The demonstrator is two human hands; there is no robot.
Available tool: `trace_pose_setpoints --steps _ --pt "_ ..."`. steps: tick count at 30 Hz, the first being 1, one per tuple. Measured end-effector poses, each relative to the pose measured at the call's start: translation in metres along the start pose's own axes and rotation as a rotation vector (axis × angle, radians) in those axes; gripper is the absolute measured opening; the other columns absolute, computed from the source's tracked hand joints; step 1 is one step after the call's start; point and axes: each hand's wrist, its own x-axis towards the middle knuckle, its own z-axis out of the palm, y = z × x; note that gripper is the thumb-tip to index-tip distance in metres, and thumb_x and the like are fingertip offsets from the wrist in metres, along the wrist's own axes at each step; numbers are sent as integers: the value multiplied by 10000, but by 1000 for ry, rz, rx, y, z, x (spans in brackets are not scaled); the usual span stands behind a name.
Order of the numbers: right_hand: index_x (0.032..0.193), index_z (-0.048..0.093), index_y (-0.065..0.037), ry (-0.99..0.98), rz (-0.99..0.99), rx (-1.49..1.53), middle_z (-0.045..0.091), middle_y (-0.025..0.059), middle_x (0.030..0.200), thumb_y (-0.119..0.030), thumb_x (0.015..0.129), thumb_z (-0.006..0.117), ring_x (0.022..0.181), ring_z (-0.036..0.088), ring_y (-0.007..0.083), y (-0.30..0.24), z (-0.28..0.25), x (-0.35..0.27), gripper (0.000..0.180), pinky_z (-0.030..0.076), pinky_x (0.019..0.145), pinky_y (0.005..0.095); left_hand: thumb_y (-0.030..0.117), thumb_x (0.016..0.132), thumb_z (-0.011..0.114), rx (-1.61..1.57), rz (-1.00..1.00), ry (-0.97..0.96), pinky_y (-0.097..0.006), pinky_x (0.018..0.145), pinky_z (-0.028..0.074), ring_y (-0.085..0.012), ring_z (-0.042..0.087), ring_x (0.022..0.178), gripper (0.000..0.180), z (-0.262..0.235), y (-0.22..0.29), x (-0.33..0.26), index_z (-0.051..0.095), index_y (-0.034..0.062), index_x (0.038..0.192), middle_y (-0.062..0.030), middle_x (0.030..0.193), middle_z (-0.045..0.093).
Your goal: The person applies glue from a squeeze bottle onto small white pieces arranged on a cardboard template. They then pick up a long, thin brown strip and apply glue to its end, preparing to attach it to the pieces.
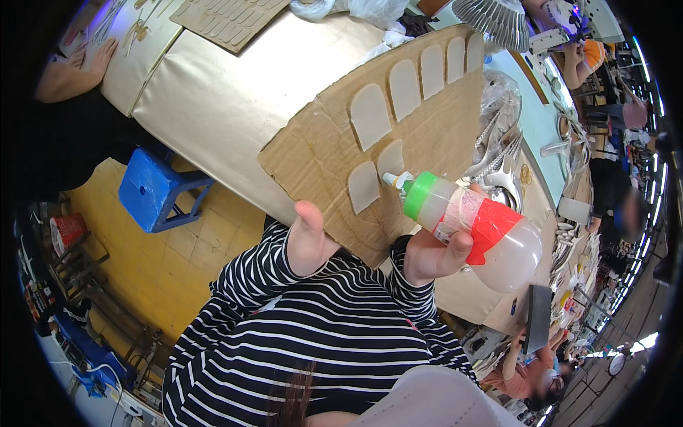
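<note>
A translucent squeeze bottle (pixel 512 252) with a green collar, a white nozzle and red tape lies tilted in my right hand (pixel 441 256). My fingers wrap around it, and the nozzle points left over a brown cardboard sheet (pixel 320 153). Pale round-ended pieces (pixel 371 117) are laid out on the cardboard, several in a row along the far side and two nearer the nozzle. At the sheet's near left edge is my left hand (pixel 309 245), thumb up, its other fingers hidden behind the cardboard as it holds that edge.
A gold-covered table (pixel 213 92) carries another cardboard sheet (pixel 228 18) with pieces, plastic bags (pixel 370 8) and a ribbed metal lamp-like shade (pixel 491 21). Metal parts (pixel 505 178) crowd the right. A blue stool (pixel 146 188) stands left. Another person's hands (pixel 96 60) rest at the far left.
</note>
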Motion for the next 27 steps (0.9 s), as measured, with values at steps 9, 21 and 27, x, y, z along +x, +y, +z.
trace_pose_setpoints --steps 9,21,27 --pt "1234 422 -7 70 -9 1 513 163 1170 -398 717 742 1043 540 273 1 6 4 722 482 880 412 672 844 283 67 -80 -150 -424 1086 239 -243 263 1335 864 5 12 4 81 79 1438 -92 1473 215" --pt "1245 420 -27 -273 530 915 536 129 1168 -559 826 544 966 601 209 -28 -15 42 689 549 710 319 578 925 239 -524 118 -30 -416 1064 273 -253 327 1291 699 -25 3 14 207 77 1412 -91 1423 317" --pt "1237 413 -15 228 292 214 546 105 1142 -653 798 497 938 604 203 -26 -3 25 778 555 681 317 567 927 269 -610 145 22 -419 1064 272 -254 335 1282 688 -25 6 17 211 79 1409 -88 1414 328"
